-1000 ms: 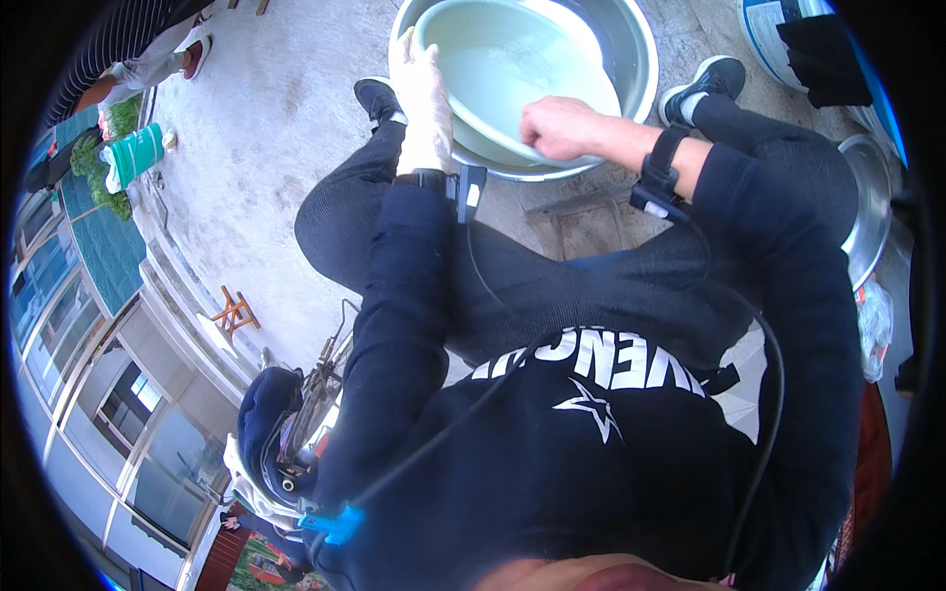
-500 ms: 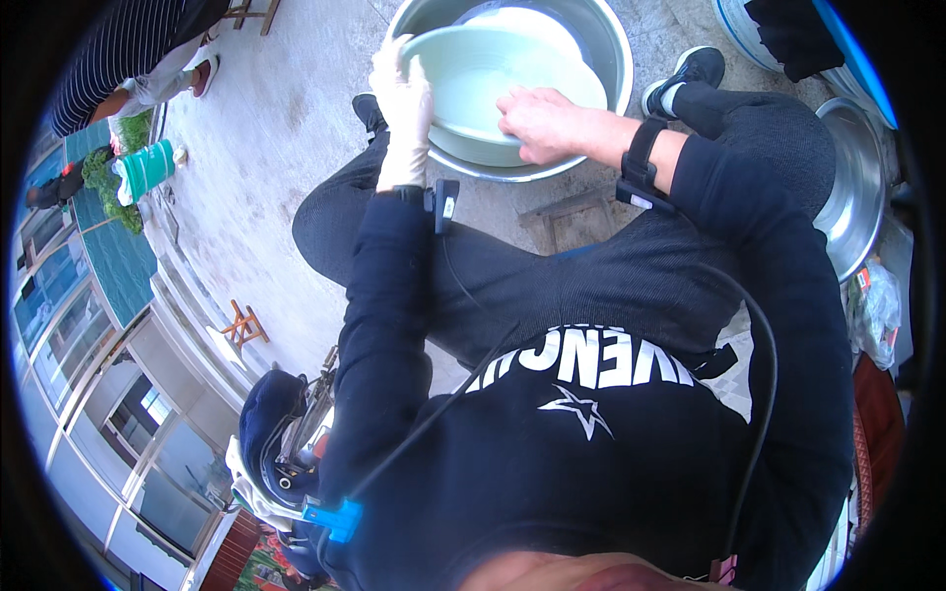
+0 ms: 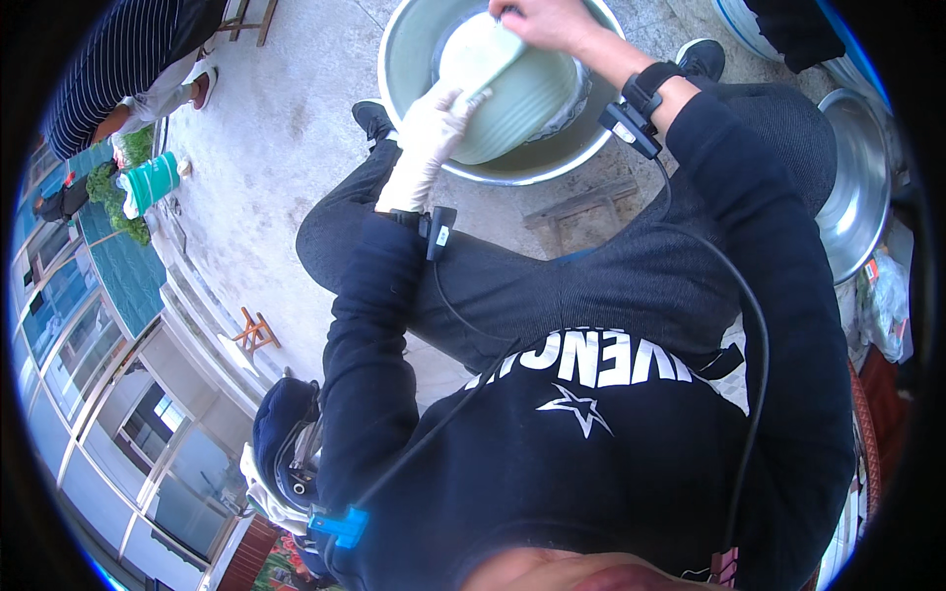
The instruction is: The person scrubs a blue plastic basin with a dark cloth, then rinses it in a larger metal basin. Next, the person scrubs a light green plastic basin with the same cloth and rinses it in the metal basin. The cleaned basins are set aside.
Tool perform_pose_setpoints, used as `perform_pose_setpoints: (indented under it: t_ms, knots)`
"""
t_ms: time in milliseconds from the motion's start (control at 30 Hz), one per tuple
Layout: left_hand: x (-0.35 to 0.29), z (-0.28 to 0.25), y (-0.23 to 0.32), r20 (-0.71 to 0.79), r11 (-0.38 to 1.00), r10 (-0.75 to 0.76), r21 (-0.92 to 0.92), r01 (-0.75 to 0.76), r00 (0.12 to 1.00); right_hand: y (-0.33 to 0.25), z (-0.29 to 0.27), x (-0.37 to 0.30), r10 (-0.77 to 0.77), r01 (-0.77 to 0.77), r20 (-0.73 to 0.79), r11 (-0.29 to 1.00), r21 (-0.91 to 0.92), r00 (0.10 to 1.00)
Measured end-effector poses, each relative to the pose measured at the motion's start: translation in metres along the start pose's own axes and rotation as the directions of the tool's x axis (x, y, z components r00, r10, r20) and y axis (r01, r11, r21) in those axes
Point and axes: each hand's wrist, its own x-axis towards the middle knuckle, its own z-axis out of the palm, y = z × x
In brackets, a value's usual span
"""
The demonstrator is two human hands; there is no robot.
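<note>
A pale green bowl (image 3: 517,116) is tilted over a metal basin, its ribbed outer side turned toward me. My left hand (image 3: 434,126), in a white glove, grips its rim at the near left, fingers curled over the edge. My bare right hand (image 3: 552,24) is closed at the far end of that rim. A small dark bit shows at its fingertips, too little to make out. Behind the tilted bowl, a whitish round dish (image 3: 475,51) lies in the basin (image 3: 609,138). Cloudy water shows at the basin's bottom.
A low wooden stool (image 3: 581,202) stands between my legs. To the right are a wide metal basin (image 3: 859,187) and a clear plastic bag (image 3: 889,305). Another person in striped clothes (image 3: 123,64) stands at the far left, near a green bucket (image 3: 151,184).
The bowl has been turned from showing its inside to showing its ribbed outside. My right hand has moved from inside it up to the far rim; my left hand shifted slightly right and nearer.
</note>
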Motion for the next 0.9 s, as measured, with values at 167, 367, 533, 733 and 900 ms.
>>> perform_pose_setpoints:
  t_ms: [167,367,533,733,900]
  knots:
    - [0.01,-0.027,-0.002,-0.184,0.926,-0.182,-0.364,0.105,0.966,0.059,-0.003,0.009,0.604,-0.475,-0.214,0.761,0.442,0.768]
    - [0.014,-0.041,-0.018,-0.366,0.922,-0.26,-0.369,0.118,0.894,0.125,0.048,-0.04,0.857,-0.855,-0.033,0.516,0.052,0.515]
    - [0.02,-0.051,-0.039,-0.421,0.884,-0.364,-0.437,0.166,0.831,0.138,0.117,-0.103,0.808,-0.777,0.108,0.587,-0.228,0.579]
    - [0.029,-0.056,-0.051,-0.462,0.793,-0.552,-0.549,0.265,0.694,0.133,0.149,-0.143,0.66,-0.518,0.377,0.748,-0.415,0.65]
    - [0.037,-0.06,-0.058,-0.461,0.807,-0.501,-0.555,0.203,0.732,0.108,0.131,-0.103,0.909,-0.956,0.301,0.257,0.145,0.29]
